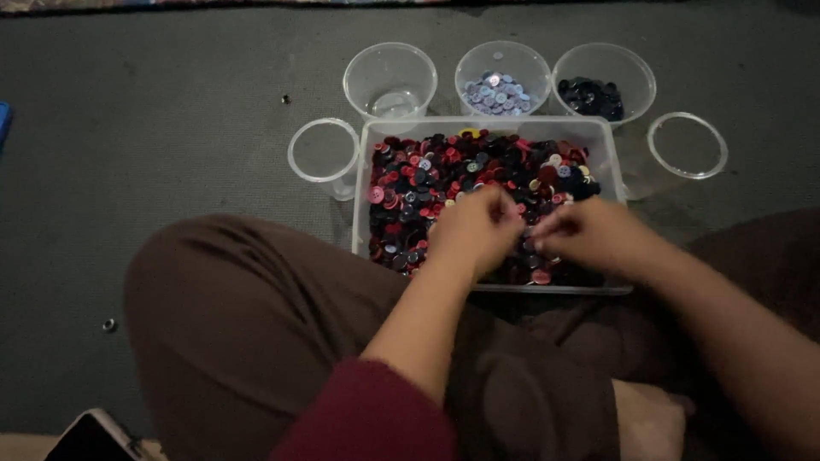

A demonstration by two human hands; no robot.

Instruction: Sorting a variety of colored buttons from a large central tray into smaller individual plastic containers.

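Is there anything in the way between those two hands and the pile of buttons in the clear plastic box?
Nothing visible. The left hand and right hand are already down among the mixed red, dark and pale buttons inside the clear rectangular plastic tub, fingertips meeting over the pile. Whether either pinches a button is unclear.

I see a dark grey carpet (154, 128) covering nearly the whole floor, dimly lit, with faint mottling in its pile. Along the top edge runs a strip of patterned rug (171, 4), its colours hard to make out. A sliver of something blue (3, 119) sits at the left edge. Two small specks lie on the carpet, one near the top (285, 99) and one lower left (108, 324). A paler surface (26, 446) shows in the bottom left corner.
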